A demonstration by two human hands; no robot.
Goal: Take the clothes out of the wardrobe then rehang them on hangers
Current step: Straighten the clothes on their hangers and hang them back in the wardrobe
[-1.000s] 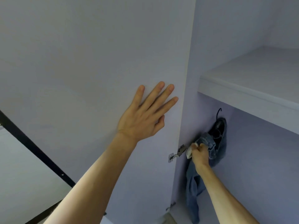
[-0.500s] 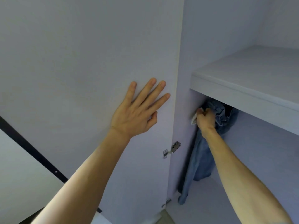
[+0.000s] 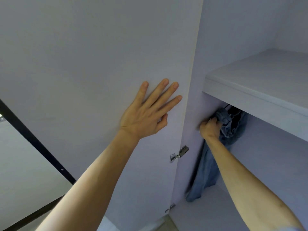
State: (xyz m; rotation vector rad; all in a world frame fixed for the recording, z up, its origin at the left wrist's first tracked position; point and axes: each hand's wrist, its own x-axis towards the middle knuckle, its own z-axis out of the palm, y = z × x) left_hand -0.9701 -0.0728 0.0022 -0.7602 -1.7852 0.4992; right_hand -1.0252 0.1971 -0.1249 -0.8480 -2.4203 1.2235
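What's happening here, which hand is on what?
A person is working at an open wardrobe. The left hand lies flat, fingers spread, on the inner face of the open door. The right hand reaches in under the shelf, its grip closed on the waistband of blue jeans that sit on a black hanger. The jeans' legs hang down to the wardrobe floor. The shelf hides whether the hanger's hook is on a rail.

Jeans (image 3: 206,170) faded blue (plain denim); wardrobe door (image 3: 83,55) pale lilac-white; hinge (image 3: 180,153) silver.
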